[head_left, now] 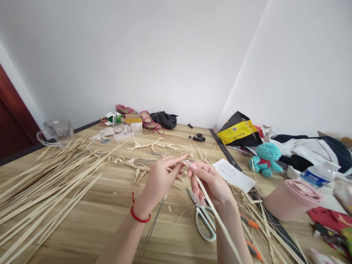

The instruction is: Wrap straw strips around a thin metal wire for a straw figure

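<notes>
My left hand (162, 178) and my right hand (210, 181) meet above the middle of the wooden table (90, 216). Both pinch the end of a long pale straw strip (217, 216) that runs down past my right wrist to the frame's bottom edge. A red string bracelet (139, 217) circles my left wrist. White-handled scissors (205, 220) lie on the table just under my right hand. A heap of long straw strips (46, 179) fans out at the left.
A glass cup (56, 132) stands far left. Woven sandals (143, 117), a small box and a black bag lie by the back wall. To the right are a white note (233, 174), a teal crochet toy (265, 157), a pink cup (293, 200), a water bottle and clothes.
</notes>
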The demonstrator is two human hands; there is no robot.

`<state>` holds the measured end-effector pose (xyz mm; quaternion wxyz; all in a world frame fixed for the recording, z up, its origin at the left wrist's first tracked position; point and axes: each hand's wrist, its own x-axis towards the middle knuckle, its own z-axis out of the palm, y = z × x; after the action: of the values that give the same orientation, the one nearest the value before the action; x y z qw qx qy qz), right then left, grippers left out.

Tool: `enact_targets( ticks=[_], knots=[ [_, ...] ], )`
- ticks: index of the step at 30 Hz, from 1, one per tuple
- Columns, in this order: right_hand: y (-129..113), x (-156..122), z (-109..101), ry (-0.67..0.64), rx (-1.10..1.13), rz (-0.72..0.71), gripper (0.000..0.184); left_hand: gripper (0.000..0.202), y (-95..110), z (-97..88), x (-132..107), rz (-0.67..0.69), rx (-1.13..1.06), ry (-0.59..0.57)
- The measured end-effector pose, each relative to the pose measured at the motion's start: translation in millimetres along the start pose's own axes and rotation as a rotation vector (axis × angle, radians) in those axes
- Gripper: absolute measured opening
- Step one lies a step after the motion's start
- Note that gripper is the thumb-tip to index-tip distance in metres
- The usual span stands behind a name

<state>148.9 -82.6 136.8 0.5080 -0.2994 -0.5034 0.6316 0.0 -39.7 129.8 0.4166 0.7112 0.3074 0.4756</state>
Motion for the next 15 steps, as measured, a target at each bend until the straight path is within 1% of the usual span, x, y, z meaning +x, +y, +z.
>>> enact_targets(
  ticks=[4,5,7,9,11,14,15],
  knots=[
    [1,0,-9,-0.003,-0.031,-0.08,0.025,0.035,-4,-3.9,3,-0.074,-0.05,0.077],
    [1,1,-11,0.013,-0.069,-0.084,0.026,0.035,-5,-5.5,5,-0.097,-0.072,0.091],
    [3,5,-14,0.09,-0.183,-0.061,0.027,0.034,-8,-9.0,7,-0.138,-0.112,0.103],
    [8,12,-13,0.172,-0.297,-0.006,0.027,0.03,-12,-11.8,9,-0.168,-0.126,0.09],
    [14,19,-9,0.187,-0.357,0.049,0.029,0.025,-15,-12.8,11,-0.171,-0.112,0.06],
    [24,28,0,0.155,-0.306,0.073,0.031,0.021,-17,-11.2,11,-0.176,-0.155,0.032],
    [28,31,3,0.171,-0.262,0.058,0.03,0.021,-17,-10.5,11,-0.195,-0.198,0.008]
  ],
)
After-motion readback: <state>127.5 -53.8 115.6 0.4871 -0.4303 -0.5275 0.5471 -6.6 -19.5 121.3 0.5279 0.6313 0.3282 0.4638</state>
